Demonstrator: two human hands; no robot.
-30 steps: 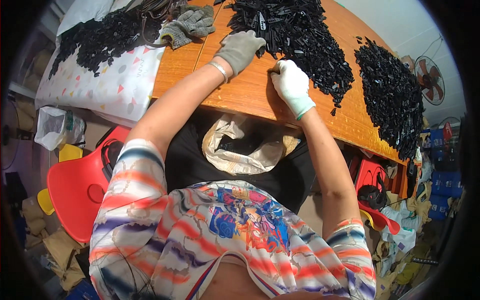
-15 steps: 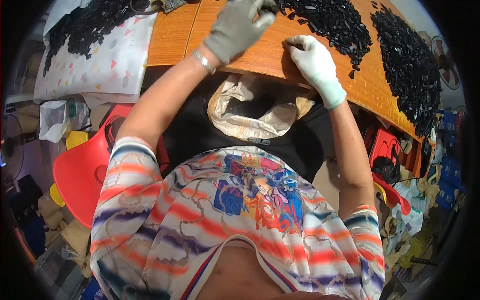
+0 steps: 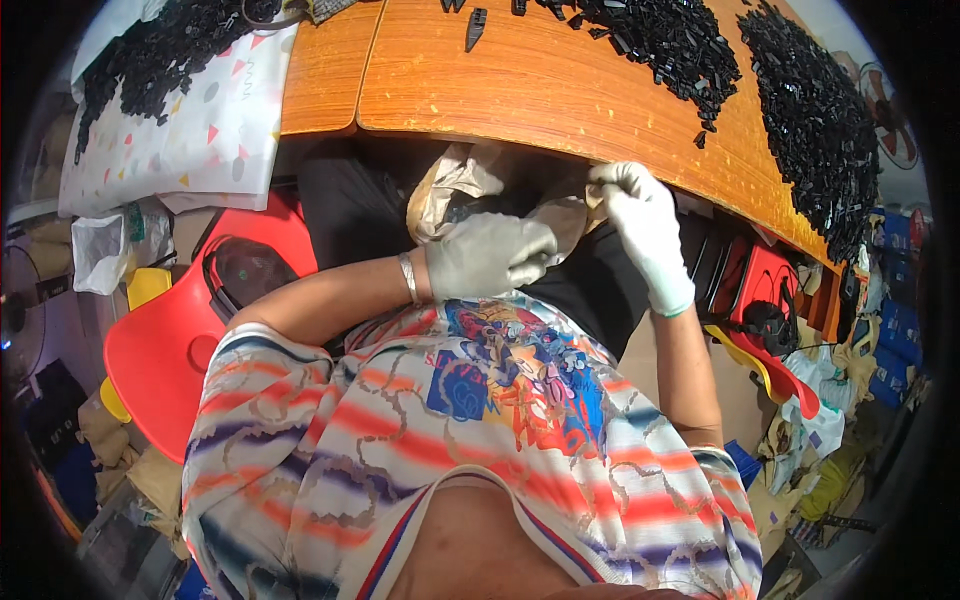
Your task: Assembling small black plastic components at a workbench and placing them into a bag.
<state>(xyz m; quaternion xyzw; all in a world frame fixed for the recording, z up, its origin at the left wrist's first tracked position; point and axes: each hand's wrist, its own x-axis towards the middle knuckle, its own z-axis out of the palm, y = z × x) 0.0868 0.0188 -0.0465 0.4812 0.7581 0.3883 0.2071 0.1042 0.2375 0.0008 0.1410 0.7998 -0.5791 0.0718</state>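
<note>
An open pale sack with a tan rim sits between my knees, under the table's front edge. My left hand, in a grey-white glove, is at the sack's near side with its fingers curled round the rim, partly hiding the sack. My right hand, in a white glove with a pale green cuff, pinches the tan rim at the sack's right side. On the orange wooden table beyond, a small black pointed plastic piece lies apart from a heap of black plastic pieces.
Another black heap covers the table's right end. At far left, more black pieces lie on a white patterned sheet. A red chair stands on my left, and a red seat with a black item is on my right.
Both hands have come back from the tabletop to the sack's rim. The pointed black piece now shows on the table where my left hand was in the way.
</note>
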